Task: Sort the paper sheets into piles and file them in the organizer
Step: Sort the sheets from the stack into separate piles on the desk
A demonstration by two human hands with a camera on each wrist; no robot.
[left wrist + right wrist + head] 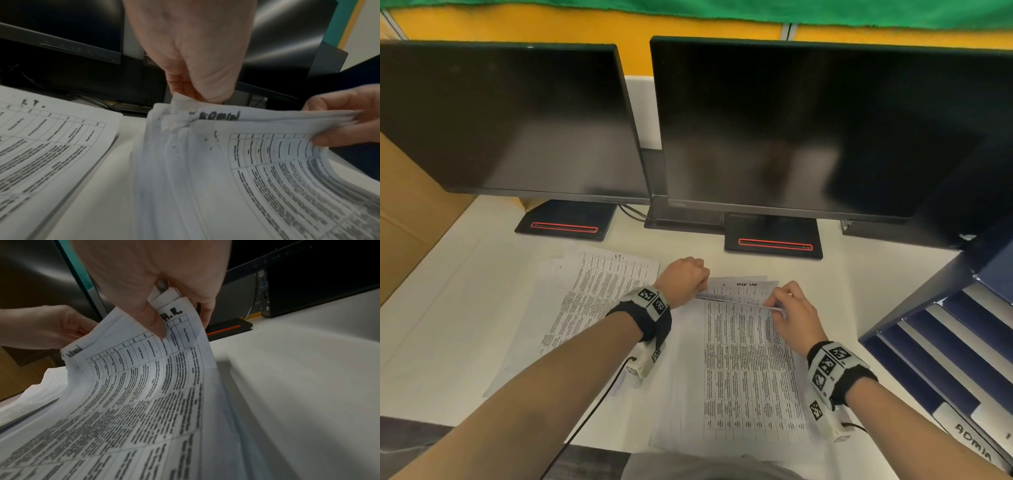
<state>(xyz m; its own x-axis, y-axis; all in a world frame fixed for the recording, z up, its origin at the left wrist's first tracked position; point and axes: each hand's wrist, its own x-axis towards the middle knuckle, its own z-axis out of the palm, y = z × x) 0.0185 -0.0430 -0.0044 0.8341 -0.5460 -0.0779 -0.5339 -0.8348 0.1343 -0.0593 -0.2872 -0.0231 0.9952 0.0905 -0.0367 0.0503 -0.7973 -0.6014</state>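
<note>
Two monitors (808,126) fill upper frame, side by side on desk (448,291). Paper stack (750,370) lower center, second pile (599,291) to its left. Organizer (945,342) at right edge. Box (410,212) at left edge, beside desk.

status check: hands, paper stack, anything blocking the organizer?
Left hand and right hand both pinch the top edges of the paper stack, lifted off the desk. I.T. pile lies left. Organizer right, nothing in the way.

Blk wristbands (657,325) w/ checkered tags.
</note>
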